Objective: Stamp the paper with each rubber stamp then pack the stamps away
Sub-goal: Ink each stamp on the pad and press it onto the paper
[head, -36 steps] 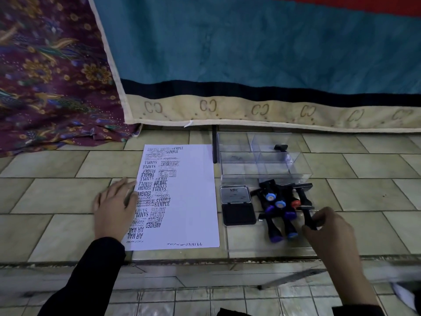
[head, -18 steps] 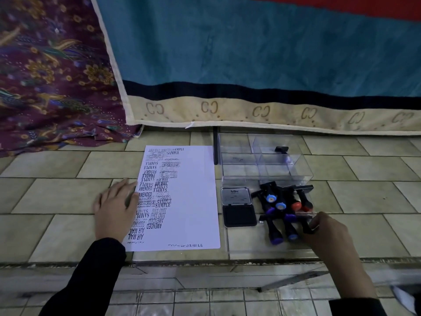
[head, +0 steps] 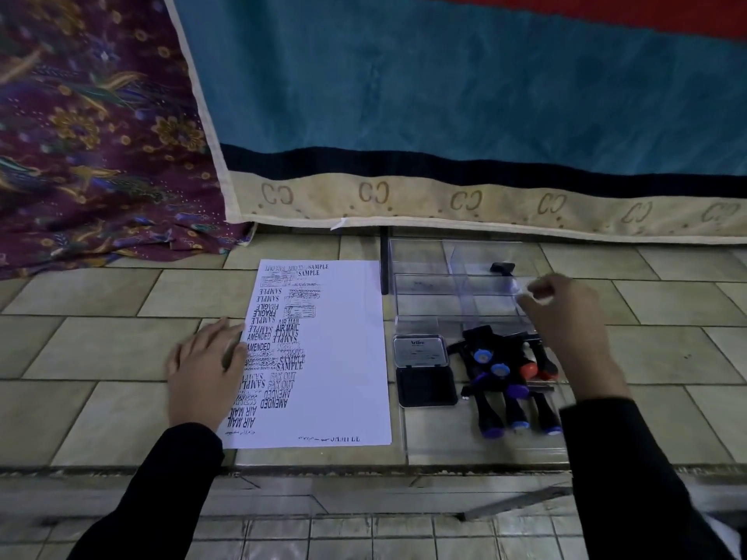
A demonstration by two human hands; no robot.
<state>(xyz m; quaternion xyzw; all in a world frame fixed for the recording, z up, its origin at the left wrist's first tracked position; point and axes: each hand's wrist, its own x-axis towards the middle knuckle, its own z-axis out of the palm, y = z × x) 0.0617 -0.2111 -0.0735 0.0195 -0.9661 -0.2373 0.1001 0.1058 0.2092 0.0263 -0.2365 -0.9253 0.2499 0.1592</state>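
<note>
1. My left hand (head: 206, 373) lies flat, fingers straight, pressing the paper (head: 339, 357) at its left edge.
2. My right hand (head: 566, 313) is curled over the clear box (head: 424, 305); can't tell what it pinches.
3. The stamps (head: 505, 381) are heaped just left of my right wrist.

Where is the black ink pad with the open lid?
The black ink pad lies right of centre in the head view, between the white stamped paper and the heap of rubber stamps, nearer than the clear plastic box.

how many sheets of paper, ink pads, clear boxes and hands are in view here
sheet of paper: 1
ink pad: 1
clear box: 1
hands: 2 (left hand, right hand)
total: 5
</note>
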